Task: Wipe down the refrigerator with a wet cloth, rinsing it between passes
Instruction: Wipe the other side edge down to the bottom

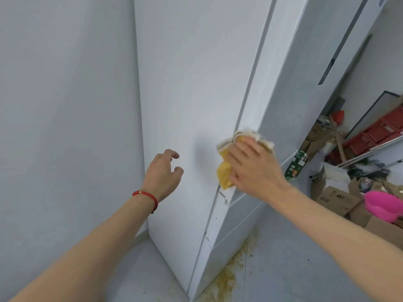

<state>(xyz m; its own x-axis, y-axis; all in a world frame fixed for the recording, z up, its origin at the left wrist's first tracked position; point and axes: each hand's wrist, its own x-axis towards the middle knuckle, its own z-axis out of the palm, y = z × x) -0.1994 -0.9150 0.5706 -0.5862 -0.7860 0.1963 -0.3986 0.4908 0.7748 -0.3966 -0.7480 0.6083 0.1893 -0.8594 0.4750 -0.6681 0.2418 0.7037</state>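
The tall white refrigerator (192,88) fills the middle of the view, its side panel facing me and its door edge running down the right. My right hand (255,168) presses a crumpled yellow-and-white cloth (225,171) flat against the front corner edge of the refrigerator at about mid height. My left hand (163,173), with a red cord bracelet on its wrist, hovers near the side panel with its fingers curled apart and nothing in it.
A white wall (65,105) stands close on the left, leaving a narrow gap beside the refrigerator. Cardboard boxes (335,197), a pink plastic basin (383,205), red boxes (375,131) and a green carton (295,166) crowd the right. A yellowish stain (229,277) marks the floor at the refrigerator's base.
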